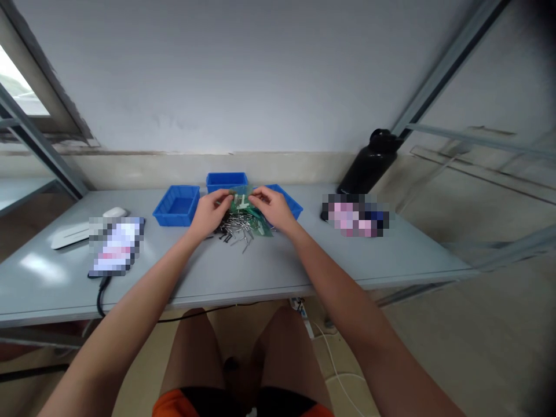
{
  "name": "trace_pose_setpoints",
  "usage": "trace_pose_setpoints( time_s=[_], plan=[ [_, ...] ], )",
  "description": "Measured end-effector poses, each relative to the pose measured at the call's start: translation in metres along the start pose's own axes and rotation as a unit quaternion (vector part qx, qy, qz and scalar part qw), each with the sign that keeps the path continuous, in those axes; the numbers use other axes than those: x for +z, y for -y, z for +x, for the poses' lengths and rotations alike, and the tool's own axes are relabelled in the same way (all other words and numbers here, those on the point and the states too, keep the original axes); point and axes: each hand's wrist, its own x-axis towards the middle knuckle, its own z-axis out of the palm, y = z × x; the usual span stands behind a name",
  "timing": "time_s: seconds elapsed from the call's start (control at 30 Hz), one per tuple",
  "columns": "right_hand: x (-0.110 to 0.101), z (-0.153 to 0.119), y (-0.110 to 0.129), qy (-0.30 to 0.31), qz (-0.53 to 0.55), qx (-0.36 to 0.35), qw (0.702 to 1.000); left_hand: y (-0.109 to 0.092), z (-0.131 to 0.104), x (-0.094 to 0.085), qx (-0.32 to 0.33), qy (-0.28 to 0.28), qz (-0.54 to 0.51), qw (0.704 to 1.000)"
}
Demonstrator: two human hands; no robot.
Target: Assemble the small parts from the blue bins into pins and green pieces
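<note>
At the middle of the grey table (243,272), near the wall, a translucent green bag (242,191) is held between two bare hands above and against a heap of metal fasteners (237,223). The left hand (211,213) pinches the bag's left side between thumb and fingers; the right hand (277,209) pinches its right side in the same way, the two hands standing slightly apart. White patches show on the bag, but whether they are print or contents cannot be told. Green film also lies at the right of the heap, beneath the right hand. The fasteners are slender, some bright and some dark, piled directly on the tabletop with a few strays along the near edge of the heap.

Three blue containers surround the work. The left bin (177,207), beside the left hand, shows its blue inner floor. The back bin (226,179) stands beyond the hands, its lower part partly covered by them. The right bin (287,198) sits tilted to the view behind the right hand, which hides most of its interior; its contents cannot be determined. Farther right, a black bottle (369,165) with a looped cap stands by the wall.
</note>
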Motion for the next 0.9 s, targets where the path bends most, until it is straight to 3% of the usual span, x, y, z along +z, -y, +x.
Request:
trace_pose_setpoints(
  time_s=[0.3, 0.67, 0.9],
  plan=[
    [0.0, 0.0019, -0.0024, 0.0, 0.028, 0.008, 1.0, -0.0004, 0.0001, -0.0007, -0.012, 0.008, 0.018, 1.0],
    [-0.0003, 0.0008, 0.0008, 0.043, 0.047, 0.024, 0.998, -0.0019, 0.0014, -0.0027, -0.04, 0.023, -0.053, 0.998],
    [0.001, 0.0014, -0.0026, 0.032, 0.052, 0.015, 0.998, -0.0032, 0.0005, -0.0011, -0.047, 0.082, -0.083, 0.992]
  ],
)
